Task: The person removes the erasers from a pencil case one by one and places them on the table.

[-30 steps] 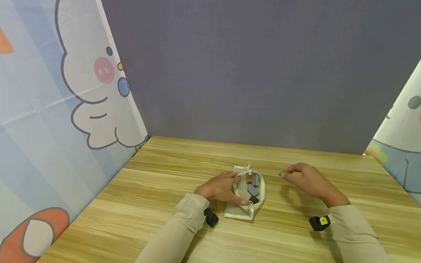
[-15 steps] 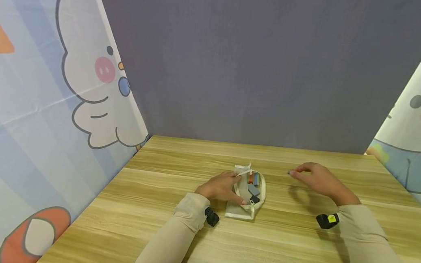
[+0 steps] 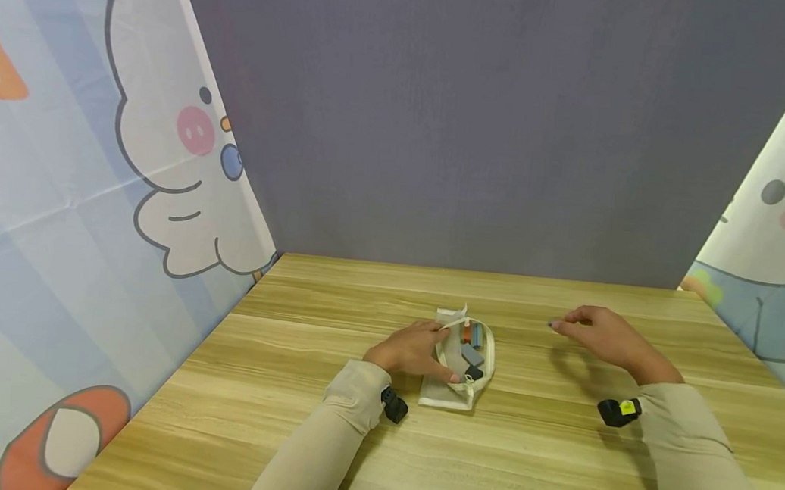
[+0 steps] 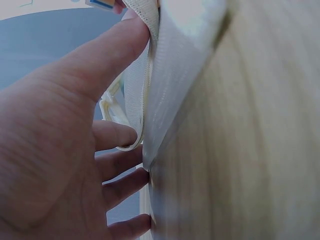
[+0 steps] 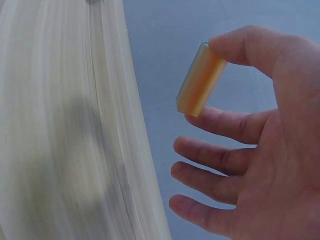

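A whitish mesh zip pouch [image 3: 433,392] lies with its mouth agape at mid-table. My left hand [image 3: 412,349] rests at its near-left side, thumb and forefinger spread along the rim; in the left wrist view the thumb tip goes behind the zip edge [image 4: 147,75]. Inside show an orange-red piece [image 3: 467,332], a blue piece [image 3: 476,335], a grey block [image 3: 471,355] and a black piece [image 3: 474,372]. To the right, above the table, my right hand [image 3: 598,337] pinches a small oblong block [image 5: 200,80] between thumb and forefinger. Its face looks orange and cream, with a bluish edge.
The wood-grain table [image 3: 321,293] reaches back to a dark grey panel [image 3: 469,129]. Cartoon-printed cloth hangs on the left [image 3: 61,199] and right [image 3: 776,226]. Each wrist wears a black camera, the left camera [image 3: 393,404] close to the pouch.
My right hand has moved away to the right from the pouch, carrying the small block in its fingertips. The left hand and pouch have stayed in place.
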`<state>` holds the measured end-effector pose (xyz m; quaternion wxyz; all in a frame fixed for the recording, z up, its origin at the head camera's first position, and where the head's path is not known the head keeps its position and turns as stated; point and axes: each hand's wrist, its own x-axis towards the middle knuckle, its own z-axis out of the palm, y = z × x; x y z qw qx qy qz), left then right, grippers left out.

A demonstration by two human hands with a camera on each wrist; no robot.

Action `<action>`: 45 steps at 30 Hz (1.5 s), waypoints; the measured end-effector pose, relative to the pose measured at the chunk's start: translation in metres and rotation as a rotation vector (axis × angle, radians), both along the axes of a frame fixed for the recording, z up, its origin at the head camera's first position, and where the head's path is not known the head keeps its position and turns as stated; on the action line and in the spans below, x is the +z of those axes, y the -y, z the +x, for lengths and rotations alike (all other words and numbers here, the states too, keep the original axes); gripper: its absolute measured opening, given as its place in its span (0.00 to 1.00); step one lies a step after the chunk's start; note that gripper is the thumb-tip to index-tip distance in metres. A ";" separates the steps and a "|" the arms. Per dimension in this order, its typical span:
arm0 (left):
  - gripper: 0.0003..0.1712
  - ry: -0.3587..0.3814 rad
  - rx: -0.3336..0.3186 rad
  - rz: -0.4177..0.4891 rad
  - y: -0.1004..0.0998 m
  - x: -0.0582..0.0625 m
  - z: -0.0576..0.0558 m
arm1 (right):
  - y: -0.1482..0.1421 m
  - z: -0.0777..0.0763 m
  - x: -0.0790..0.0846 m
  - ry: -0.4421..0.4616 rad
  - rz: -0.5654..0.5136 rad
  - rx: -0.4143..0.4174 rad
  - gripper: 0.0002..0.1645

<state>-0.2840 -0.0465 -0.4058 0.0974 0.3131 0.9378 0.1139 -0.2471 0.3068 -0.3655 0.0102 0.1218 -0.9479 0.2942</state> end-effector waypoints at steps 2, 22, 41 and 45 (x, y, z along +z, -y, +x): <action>0.62 0.006 0.004 0.004 0.000 0.000 0.001 | -0.002 0.000 -0.002 0.008 -0.006 -0.004 0.37; 0.60 0.012 -0.013 0.002 0.002 -0.002 0.006 | -0.018 0.000 -0.022 0.088 -0.028 -0.041 0.40; 0.61 0.038 -0.014 0.070 0.002 -0.003 0.001 | -0.030 -0.004 -0.027 0.033 0.011 -0.063 0.39; 0.61 0.032 -0.018 0.065 0.002 -0.003 0.000 | -0.033 -0.003 -0.028 0.032 0.022 -0.067 0.40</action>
